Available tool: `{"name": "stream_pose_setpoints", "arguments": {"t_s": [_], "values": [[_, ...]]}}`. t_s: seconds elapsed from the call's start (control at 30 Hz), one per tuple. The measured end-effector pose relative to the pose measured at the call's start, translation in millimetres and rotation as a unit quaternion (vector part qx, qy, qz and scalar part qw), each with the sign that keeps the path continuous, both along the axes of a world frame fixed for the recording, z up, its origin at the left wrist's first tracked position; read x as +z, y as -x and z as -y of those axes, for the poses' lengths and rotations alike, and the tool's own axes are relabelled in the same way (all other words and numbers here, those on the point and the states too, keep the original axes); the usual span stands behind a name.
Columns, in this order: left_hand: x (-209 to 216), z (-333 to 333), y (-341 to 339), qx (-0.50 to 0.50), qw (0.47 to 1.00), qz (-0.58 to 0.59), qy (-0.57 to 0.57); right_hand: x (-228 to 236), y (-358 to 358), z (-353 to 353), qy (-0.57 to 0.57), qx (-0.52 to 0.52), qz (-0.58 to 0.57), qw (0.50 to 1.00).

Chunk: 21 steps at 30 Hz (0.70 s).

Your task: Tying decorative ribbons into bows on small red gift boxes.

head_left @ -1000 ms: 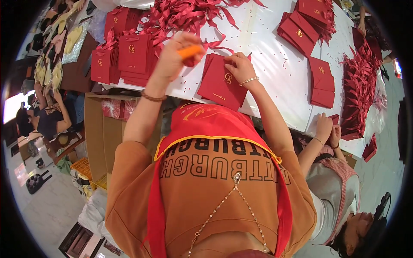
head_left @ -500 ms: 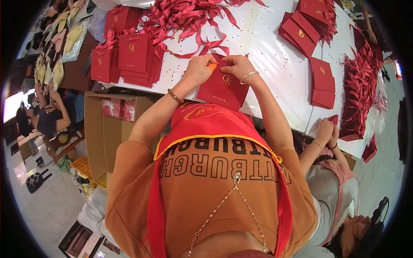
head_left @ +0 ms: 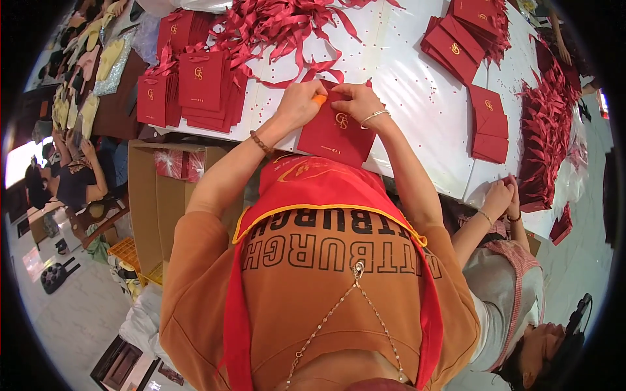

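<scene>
Left hand: the left hand is closed on the top edge of a red paper bag, with a small orange tool pinched at the fingertips.
Right hand: the right hand is closed on the same top edge, just beside the left hand. A thin bracelet is worn on its wrist.
Red paper bag: it is laid flat near the front edge of the white worktop, right in front of the person. A gold mark is seen on its face.
Ribbons: a big heap of red ribbons is spread on the worktop behind the hands. One ribbon end is touching the top of the bag.
Left pile: more red bags are stacked to the left of the hands, near them.
Right piles: flat red bags are piled at the far right, and a few more are laid nearer the edge.
Box: an open cardboard box is stood on the floor under the left side of the worktop.
Another person: a co-worker's two hands are held together at the right end of the worktop.
</scene>
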State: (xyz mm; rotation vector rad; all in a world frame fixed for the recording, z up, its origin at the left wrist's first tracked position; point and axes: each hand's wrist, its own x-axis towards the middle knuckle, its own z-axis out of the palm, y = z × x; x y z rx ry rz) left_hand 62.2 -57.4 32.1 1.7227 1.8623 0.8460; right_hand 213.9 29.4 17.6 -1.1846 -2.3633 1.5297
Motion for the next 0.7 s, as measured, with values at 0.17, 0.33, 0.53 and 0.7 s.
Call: {"name": "stream_pose_setpoints", "arguments": {"t_s": [0.17, 0.33, 0.53, 0.7], "values": [[-1.3, 3.0, -3.8, 0.027, 0.994, 0.093, 0.051, -8.6, -2.4, -2.4, 0.020, -0.002, -0.020, 1.000], [0.1, 1.8, -8.5, 0.031, 0.990, 0.114, 0.071, -10.3, -4.9, -3.5, 0.046, -0.002, -0.041, 0.998], [-0.6, 3.3, -8.6, 0.018, 1.000, 0.006, 0.025, -0.4, -0.9, 3.7, -0.004, 0.007, -0.031, 1.000], [17.0, -0.8, -17.4, -0.035, 0.983, -0.166, 0.069, 18.4, 7.3, 15.9, -0.110, 0.027, 0.040, 0.993]]}}
